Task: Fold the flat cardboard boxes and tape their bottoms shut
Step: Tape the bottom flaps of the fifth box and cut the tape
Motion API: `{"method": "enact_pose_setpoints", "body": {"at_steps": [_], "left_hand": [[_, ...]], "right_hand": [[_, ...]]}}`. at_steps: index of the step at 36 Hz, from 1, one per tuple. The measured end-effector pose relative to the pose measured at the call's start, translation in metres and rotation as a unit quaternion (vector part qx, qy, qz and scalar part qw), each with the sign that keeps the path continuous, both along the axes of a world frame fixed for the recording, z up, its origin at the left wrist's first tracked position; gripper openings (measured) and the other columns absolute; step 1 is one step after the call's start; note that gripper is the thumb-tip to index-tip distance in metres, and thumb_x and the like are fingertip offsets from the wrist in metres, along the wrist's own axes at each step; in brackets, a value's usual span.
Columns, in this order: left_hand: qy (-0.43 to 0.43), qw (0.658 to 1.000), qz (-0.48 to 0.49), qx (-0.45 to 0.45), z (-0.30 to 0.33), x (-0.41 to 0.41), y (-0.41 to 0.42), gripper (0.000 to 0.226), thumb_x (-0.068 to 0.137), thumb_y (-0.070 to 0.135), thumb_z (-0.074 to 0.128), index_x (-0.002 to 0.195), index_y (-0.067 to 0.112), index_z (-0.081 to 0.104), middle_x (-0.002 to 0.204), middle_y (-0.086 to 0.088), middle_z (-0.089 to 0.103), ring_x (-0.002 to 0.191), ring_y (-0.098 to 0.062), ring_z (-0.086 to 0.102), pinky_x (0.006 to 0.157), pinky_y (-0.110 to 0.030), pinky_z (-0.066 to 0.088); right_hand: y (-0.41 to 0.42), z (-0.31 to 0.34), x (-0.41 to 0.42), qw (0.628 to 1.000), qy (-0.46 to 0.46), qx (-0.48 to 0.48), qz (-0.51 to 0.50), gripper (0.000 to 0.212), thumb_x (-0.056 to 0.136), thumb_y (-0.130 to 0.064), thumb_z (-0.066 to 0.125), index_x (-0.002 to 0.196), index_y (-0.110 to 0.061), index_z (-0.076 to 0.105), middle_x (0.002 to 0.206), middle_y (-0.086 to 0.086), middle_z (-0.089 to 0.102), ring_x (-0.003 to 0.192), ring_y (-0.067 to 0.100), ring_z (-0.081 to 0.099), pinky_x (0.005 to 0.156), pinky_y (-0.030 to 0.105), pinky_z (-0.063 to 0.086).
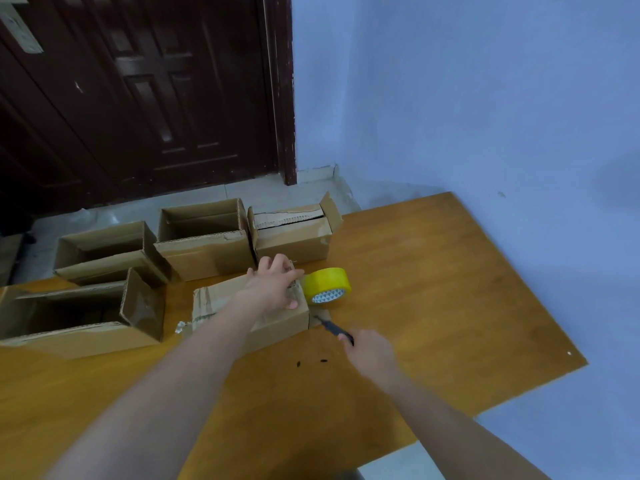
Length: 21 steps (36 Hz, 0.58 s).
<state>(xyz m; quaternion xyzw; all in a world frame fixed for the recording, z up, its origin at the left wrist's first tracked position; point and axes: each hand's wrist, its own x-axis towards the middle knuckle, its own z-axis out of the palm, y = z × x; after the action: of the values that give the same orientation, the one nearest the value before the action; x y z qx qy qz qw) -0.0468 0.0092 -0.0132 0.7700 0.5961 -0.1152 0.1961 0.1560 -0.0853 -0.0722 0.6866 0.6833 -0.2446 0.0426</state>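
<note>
A folded cardboard box (249, 313) lies bottom-up near the middle of the wooden desk (433, 289), a strip of tape running over its top face. The left hand (275, 284) lies on the far right end of that face, fingers spread and fairly straight, pressing the cardboard; the forearm covers much of the box's top, so the seam beneath cannot be followed. The right hand (369, 351) is curled around a dark cutter (334, 329), whose tip reaches the box's lower right corner; the tip itself is blurred and too small to make out, and whether it touches the tape there cannot be told. The two hands are apart, one on the box, one just right of it.

A yellow tape roll (327, 285) stands on edge just beside the box's right end, touching or nearly touching the left fingertips.

Four more boxes stand open-side up: one (83, 313) at the left, cut off by the frame edge, one (110, 252) beyond it, one (204, 240) farther right, and one (294, 232) at the far side with a ragged torn flap. Their insides are dark.

Two small dark specks (311, 362) lie on the desk nearer than the box; what they are cannot be told.
</note>
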Motion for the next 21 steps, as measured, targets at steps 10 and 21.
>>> {"method": "enact_pose_setpoints", "body": {"at_steps": [10,21], "left_hand": [[-0.053,0.997,0.032,0.054,-0.009,-0.009,-0.018,0.080,0.089,0.042,0.058,0.151,0.024,0.012,0.155,0.003,0.013,0.144,-0.021,0.008,0.118,-0.038,0.012],[-0.062,0.995,0.038,0.064,-0.013,-0.012,-0.026,0.074,0.092,0.041,0.053,0.151,0.023,0.013,0.159,0.007,0.008,0.147,-0.017,0.001,0.120,-0.036,0.006]], "right_hand": [[-0.036,-0.054,-0.041,0.979,0.085,-0.092,0.158,0.035,0.100,-0.015,0.034,0.134,-0.008,0.041,0.130,0.010,0.037,0.111,0.027,0.047,0.094,0.034,0.042],[-0.034,-0.066,-0.045,0.980,-0.050,0.113,0.158,0.021,0.080,-0.017,0.066,0.100,-0.017,0.068,0.104,0.002,0.053,0.093,0.020,0.058,0.071,0.029,0.045]]}}
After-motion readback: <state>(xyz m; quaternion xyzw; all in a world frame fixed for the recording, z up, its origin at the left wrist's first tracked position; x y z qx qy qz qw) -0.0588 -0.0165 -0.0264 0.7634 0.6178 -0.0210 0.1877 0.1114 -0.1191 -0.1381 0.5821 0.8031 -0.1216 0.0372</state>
